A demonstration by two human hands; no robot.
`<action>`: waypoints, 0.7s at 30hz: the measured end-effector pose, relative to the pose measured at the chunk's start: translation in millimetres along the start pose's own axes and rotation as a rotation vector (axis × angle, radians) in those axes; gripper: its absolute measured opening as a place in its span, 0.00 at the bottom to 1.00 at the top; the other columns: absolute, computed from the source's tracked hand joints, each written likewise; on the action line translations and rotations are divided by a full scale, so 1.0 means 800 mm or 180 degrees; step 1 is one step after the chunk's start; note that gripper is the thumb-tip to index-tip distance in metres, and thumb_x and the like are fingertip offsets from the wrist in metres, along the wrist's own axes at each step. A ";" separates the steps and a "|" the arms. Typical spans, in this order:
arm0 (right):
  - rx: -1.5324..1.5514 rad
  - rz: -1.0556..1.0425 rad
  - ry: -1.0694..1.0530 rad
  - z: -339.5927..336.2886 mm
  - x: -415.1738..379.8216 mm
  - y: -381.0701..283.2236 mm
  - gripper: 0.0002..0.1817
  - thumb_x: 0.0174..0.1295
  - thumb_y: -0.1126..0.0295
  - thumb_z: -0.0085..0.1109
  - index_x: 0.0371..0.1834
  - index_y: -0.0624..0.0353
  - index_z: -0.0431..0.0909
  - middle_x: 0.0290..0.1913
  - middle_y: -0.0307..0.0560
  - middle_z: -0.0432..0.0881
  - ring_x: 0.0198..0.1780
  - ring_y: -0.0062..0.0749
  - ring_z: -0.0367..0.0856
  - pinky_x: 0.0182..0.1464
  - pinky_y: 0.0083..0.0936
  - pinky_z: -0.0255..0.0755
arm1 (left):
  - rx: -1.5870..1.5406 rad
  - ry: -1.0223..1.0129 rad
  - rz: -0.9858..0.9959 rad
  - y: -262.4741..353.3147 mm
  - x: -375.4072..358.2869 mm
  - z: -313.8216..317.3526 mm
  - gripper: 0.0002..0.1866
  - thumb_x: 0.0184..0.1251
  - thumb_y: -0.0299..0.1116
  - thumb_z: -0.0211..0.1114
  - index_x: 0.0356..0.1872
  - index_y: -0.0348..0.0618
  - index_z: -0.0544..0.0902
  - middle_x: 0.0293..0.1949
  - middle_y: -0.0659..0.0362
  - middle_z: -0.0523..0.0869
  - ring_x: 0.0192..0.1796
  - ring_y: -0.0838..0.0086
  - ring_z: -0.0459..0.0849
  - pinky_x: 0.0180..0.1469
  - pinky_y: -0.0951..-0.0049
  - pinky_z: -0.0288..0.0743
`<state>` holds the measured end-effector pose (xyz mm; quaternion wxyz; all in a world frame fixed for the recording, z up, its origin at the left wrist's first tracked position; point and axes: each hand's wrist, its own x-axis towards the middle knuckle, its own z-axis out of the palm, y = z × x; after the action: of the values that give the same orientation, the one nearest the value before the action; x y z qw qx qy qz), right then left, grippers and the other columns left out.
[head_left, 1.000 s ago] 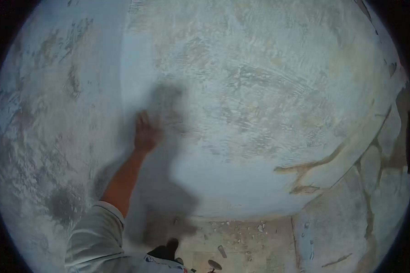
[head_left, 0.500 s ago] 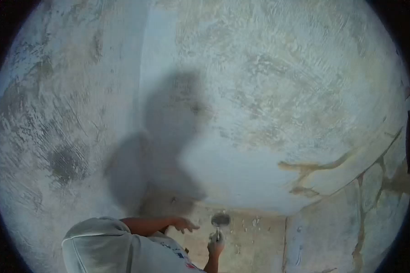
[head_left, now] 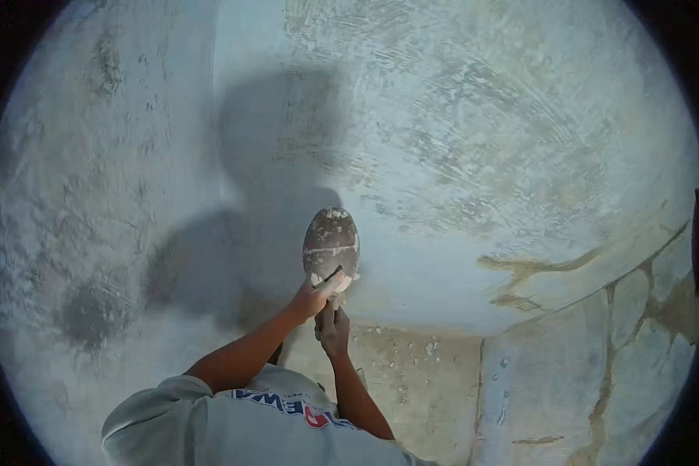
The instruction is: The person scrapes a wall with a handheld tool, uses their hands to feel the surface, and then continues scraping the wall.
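Observation:
An oval trowel (head_left: 331,237), its dark blade streaked with pale plaster, is held up in front of the wall with its rounded end pointing up. My right hand (head_left: 334,334) is wrapped around its handle below the blade. At the blade's lower end, my left hand (head_left: 312,299) is closed against the trowel with its fingers over the base. White plaster (head_left: 345,284) clings beside those fingertips. A small dark piece shows by the left fingers; I cannot make out what it is.
Ahead is a rough, patchily plastered wall (head_left: 474,132) with a smoother pale band. My shadow (head_left: 279,124) falls across it. At the lower right, stone-patterned wall (head_left: 637,311) has brown joints. Below is a stained, flaking surface (head_left: 412,373).
The trowel has risen from low down to the middle of the view, with my right hand on it. My left hand, empty and spread before, has come up to the blade's base.

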<state>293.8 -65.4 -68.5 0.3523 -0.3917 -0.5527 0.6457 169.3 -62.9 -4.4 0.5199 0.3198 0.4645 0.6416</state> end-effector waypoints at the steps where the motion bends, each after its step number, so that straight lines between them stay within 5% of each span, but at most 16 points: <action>1: -0.0122 -0.0034 0.0013 0.007 0.011 0.011 0.20 0.78 0.53 0.48 0.43 0.63 0.76 0.27 0.39 0.76 0.25 0.20 0.71 0.28 0.22 0.66 | 0.0095 -0.0035 -0.0110 0.020 -0.003 -0.006 0.20 0.79 0.45 0.58 0.56 0.39 0.81 0.46 0.61 0.87 0.47 0.77 0.82 0.51 0.70 0.75; 3: -0.0131 -0.0111 0.0094 0.026 0.023 0.024 0.22 0.79 0.52 0.47 0.43 0.63 0.76 0.27 0.40 0.76 0.26 0.21 0.72 0.29 0.23 0.67 | -0.0027 -0.0170 -0.0346 0.013 0.013 -0.030 0.22 0.79 0.48 0.58 0.60 0.40 0.79 0.50 0.63 0.84 0.52 0.75 0.80 0.56 0.69 0.72; 6: -0.0020 -0.0426 0.0399 0.057 0.052 0.018 0.23 0.79 0.51 0.45 0.43 0.63 0.75 0.28 0.41 0.77 0.27 0.22 0.72 0.31 0.25 0.68 | -0.0632 0.0201 0.0112 0.011 0.050 -0.032 0.21 0.79 0.47 0.59 0.59 0.41 0.81 0.46 0.64 0.83 0.44 0.78 0.80 0.44 0.72 0.73; 9: -0.0451 -0.0820 0.0666 0.057 0.085 0.011 0.22 0.80 0.53 0.44 0.41 0.63 0.74 0.27 0.40 0.75 0.26 0.23 0.71 0.29 0.28 0.67 | -0.0698 0.0193 -0.0108 0.016 0.079 -0.038 0.24 0.77 0.42 0.61 0.66 0.37 0.76 0.59 0.58 0.81 0.57 0.69 0.79 0.60 0.70 0.70; 12: -0.0396 -0.0857 0.0626 0.052 0.119 0.026 0.22 0.80 0.53 0.43 0.40 0.64 0.73 0.25 0.40 0.74 0.25 0.23 0.70 0.28 0.29 0.66 | 0.1278 -0.0165 0.1528 -0.052 0.125 -0.068 0.35 0.62 0.21 0.68 0.73 0.36 0.69 0.69 0.46 0.76 0.68 0.55 0.77 0.68 0.63 0.69; 14: -0.0254 -0.0778 0.0754 0.059 0.133 0.013 0.23 0.80 0.54 0.41 0.36 0.64 0.72 0.23 0.40 0.73 0.25 0.22 0.70 0.27 0.28 0.65 | 0.2046 -0.0314 0.2062 -0.061 0.151 -0.068 0.41 0.55 0.15 0.68 0.74 0.37 0.67 0.71 0.43 0.74 0.69 0.51 0.77 0.69 0.60 0.70; 16: -0.0056 -0.0671 0.0811 0.065 0.147 -0.006 0.23 0.80 0.54 0.40 0.35 0.64 0.72 0.23 0.41 0.73 0.24 0.22 0.70 0.27 0.28 0.65 | 0.1443 -0.0390 0.1662 -0.047 0.172 -0.061 0.39 0.57 0.15 0.67 0.74 0.38 0.68 0.70 0.46 0.76 0.69 0.52 0.77 0.69 0.61 0.70; 19: -0.0360 -0.0730 0.0911 0.057 0.167 -0.006 0.24 0.80 0.54 0.39 0.36 0.65 0.73 0.24 0.42 0.75 0.25 0.24 0.71 0.29 0.29 0.66 | 0.2668 -0.0142 0.2677 -0.030 0.186 -0.061 0.36 0.59 0.21 0.69 0.72 0.40 0.71 0.67 0.47 0.79 0.65 0.52 0.80 0.63 0.61 0.75; 21: -0.0386 -0.0738 0.0928 0.047 0.184 0.013 0.24 0.80 0.55 0.40 0.39 0.67 0.75 0.26 0.45 0.78 0.27 0.27 0.74 0.31 0.31 0.69 | 0.1240 -0.0478 0.1007 -0.028 0.197 -0.058 0.38 0.65 0.20 0.67 0.76 0.40 0.63 0.74 0.48 0.69 0.71 0.56 0.73 0.70 0.63 0.70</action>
<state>194.1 47.5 -92.9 0.4765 -0.4353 -0.5751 0.5027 95.8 77.4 -53.9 0.3747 0.5292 0.4837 0.5879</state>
